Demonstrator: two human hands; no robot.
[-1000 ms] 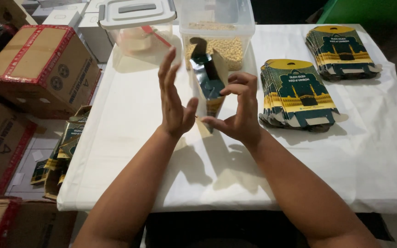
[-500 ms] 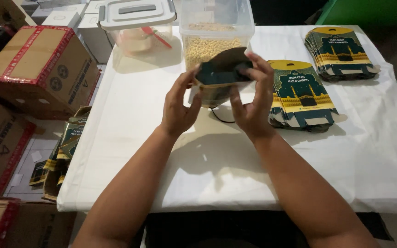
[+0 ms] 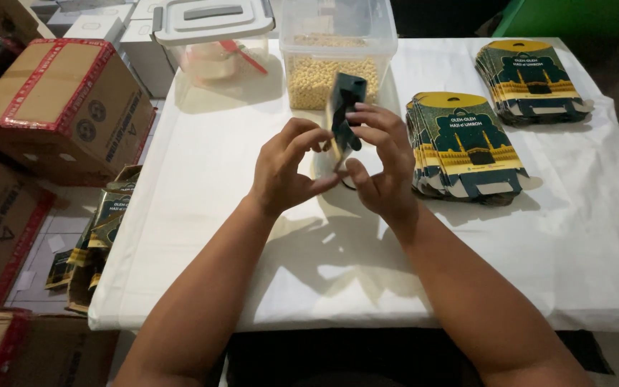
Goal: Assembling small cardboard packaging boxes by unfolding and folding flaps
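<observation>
A small dark green printed carton (image 3: 345, 107) is held upright above the white table (image 3: 202, 215), pinched between both hands. My left hand (image 3: 286, 168) grips its lower left side with thumb and fingers. My right hand (image 3: 380, 161) curls around its right side, fingers on the upper edge. Right behind the carton stands a clear plastic tub of pale yellow beans (image 3: 334, 54). The carton's lower part is hidden by my fingers.
Two stacks of flat green and yellow cartons lie to the right, one near (image 3: 467, 147) and one far (image 3: 528, 79). A lidded clear container (image 3: 213, 36) sits at the back left. Cardboard boxes (image 3: 59, 107) and loose cartons (image 3: 94, 244) lie on the floor to the left.
The carton went from wide and raised near the tub to narrow and upright. My hands came down and drew closer together around it.
</observation>
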